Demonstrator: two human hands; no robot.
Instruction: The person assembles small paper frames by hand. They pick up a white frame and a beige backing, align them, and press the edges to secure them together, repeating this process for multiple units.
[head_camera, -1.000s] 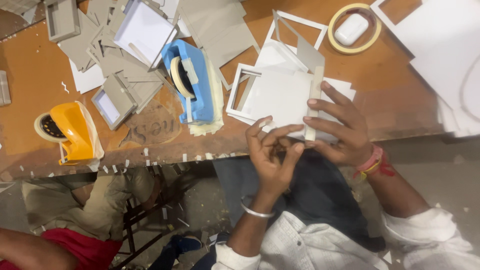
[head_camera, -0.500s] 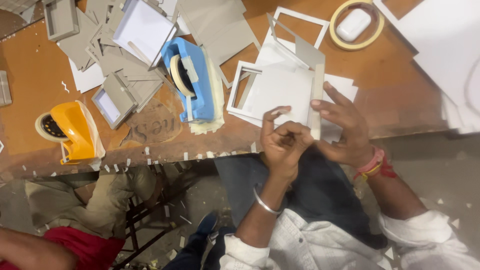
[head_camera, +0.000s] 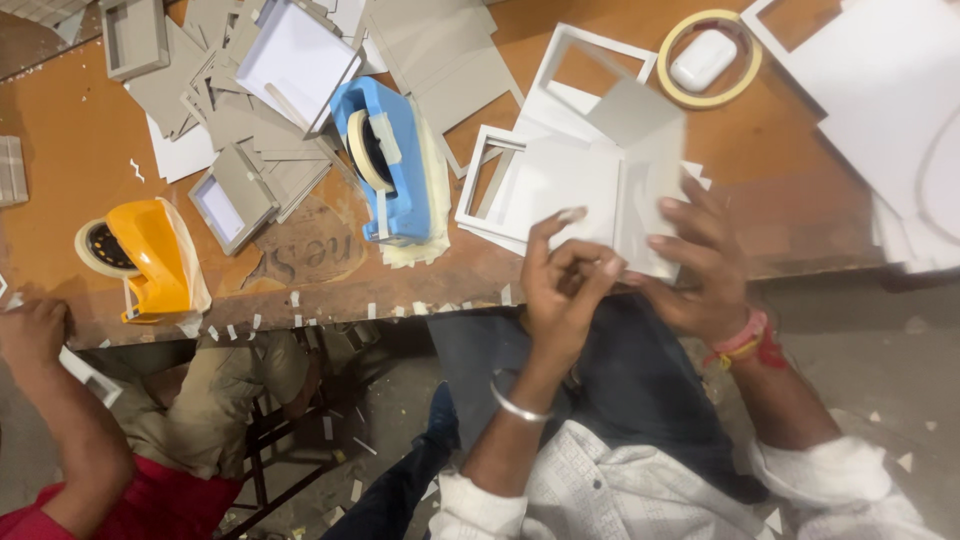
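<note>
Head view: the camera looks down at a brown table (head_camera: 820, 190), with the person's lap below the near edge. The left hand (head_camera: 562, 290) sits at lower centre, wrist ringed by a silver bangle (head_camera: 518, 405); its fingers are curled and pinch the lower edge of a white card box (head_camera: 560, 190). The right hand (head_camera: 700, 265), at centre right, wears a pink and red thread band (head_camera: 745, 340); its fingers are spread flat against a grey-white panel (head_camera: 650, 190) that stands tilted along the right side of the box, so this hand presses and steadies rather than closes. The box lies at the centre of the frame, at the table's near edge, on top of white frames (head_camera: 590, 65). Just left of the box stands a blue tape dispenser (head_camera: 385, 160). A yellow tape dispenser (head_camera: 150, 255) stands at the left near the table edge. Grey card pieces (head_camera: 250, 120) are piled in the upper left. A tape roll (head_camera: 710, 58) in the upper right encircles a small white case (head_camera: 702, 60). White sheets (head_camera: 880, 90) fill the right edge. A second person's hand (head_camera: 30, 330) rests at the far left, below the table edge; its grip cannot be determined.
</note>
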